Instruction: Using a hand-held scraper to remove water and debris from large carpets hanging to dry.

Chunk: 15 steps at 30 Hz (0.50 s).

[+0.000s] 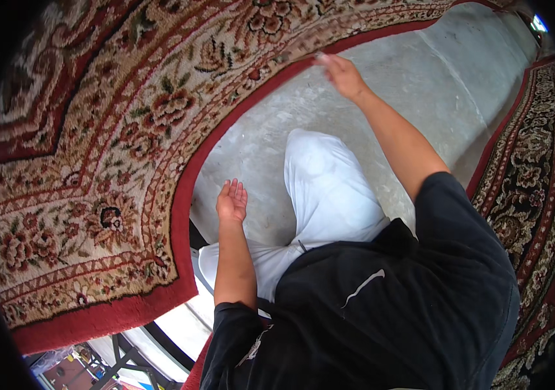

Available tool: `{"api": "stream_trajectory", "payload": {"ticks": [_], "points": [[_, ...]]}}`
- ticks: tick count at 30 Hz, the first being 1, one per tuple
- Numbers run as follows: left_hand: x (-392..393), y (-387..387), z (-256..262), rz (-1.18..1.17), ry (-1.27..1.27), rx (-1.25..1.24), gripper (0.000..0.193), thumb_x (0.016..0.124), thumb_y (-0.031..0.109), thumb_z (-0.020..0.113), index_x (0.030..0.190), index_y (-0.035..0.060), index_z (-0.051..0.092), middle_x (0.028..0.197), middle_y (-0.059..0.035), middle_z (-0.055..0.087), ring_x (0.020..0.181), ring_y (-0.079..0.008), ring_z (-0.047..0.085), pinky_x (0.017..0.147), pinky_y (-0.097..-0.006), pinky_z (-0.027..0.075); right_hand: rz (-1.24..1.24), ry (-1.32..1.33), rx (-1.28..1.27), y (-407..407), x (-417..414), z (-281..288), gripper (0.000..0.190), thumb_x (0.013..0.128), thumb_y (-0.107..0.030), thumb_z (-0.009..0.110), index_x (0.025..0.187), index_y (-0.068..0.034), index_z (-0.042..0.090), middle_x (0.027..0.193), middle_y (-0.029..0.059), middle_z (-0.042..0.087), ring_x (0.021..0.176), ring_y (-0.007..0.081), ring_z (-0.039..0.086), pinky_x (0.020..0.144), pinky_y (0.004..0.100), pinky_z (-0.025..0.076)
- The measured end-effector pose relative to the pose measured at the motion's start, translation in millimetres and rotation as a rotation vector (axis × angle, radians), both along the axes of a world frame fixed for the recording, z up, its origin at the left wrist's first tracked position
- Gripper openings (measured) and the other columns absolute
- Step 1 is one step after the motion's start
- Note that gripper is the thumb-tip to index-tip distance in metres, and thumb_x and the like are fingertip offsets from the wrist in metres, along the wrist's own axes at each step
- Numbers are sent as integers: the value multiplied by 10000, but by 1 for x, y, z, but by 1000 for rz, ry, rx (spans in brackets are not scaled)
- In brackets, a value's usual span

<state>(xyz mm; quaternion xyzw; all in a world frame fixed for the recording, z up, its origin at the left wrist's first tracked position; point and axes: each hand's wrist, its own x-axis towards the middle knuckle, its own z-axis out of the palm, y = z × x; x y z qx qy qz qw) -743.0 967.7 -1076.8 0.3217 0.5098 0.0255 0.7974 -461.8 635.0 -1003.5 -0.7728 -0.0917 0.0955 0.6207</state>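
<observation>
A large patterned rug [170, 105] with a beige floral border and a red bound edge [238, 114] curves across the upper left. My right hand [343, 75] reaches out to that red edge, and its fingertips are blurred against it. Something pale shows at the fingertips, but whether I hold a small thing there cannot be made out. Nearer my body, my left hand [232, 201] is palm up with fingers extended and nothing in it. It is just to the right of the rug's edge, apart from it, over the grey floor [258, 161].
Another patterned rug [526, 195], darker and red-edged, hangs or lies along the right side. My knee in white trousers [326, 165] rises from the floor between my arms. At the lower left are a black metal frame [124, 358] and several small items beyond the rug's corner.
</observation>
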Motion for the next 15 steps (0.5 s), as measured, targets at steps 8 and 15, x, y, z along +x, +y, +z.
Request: {"api": "stream_trajectory", "payload": {"ticks": [8,15], "points": [[15,-17,65,-380,-19,374,426,931,243,590,1310,75,494,1249,-74,584,1125,-200,552,915,-342,442,-123,219,-295,-62,-92,-57,353,943,-352,548,951,-5,613,763,149,616,710,268,572,698,377,476],[103,-110,185,-771,-970,1202,355,935,75,521,1286,18,517,1192,-124,620,1104,-249,578,957,-366,427,348,39,5,38,-150,87,218,936,-239,604,937,-21,588,704,-20,511,641,65,447,568,261,380]]}}
